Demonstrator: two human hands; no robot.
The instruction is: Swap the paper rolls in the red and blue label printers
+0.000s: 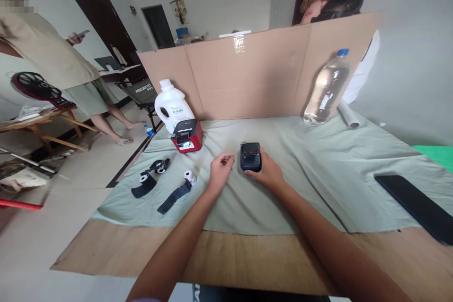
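My right hand (271, 170) is wrapped round the right side of a small black portable printer (250, 162), which looks to be on the cloth. Just left of it is my left hand (221, 169), fingers curled into a pinch and apart from the printer; whatever they hold, if anything, is too small to make out. A red and black printer (191, 138) stands further back on the left. Nearer, a small white roll (189, 177) lies with a dark strip (175, 198) unrolled from it. Other small rolls with a dark strip (144, 188) lie further left.
A pale green cloth (283, 203) covers most of the wooden table (247, 247). A cardboard panel (247, 80) stands at the back, with a white jug (173, 106) and a clear bottle (325, 89) before it. A black phone-shaped slab (415, 205) lies right. People stand beyond.
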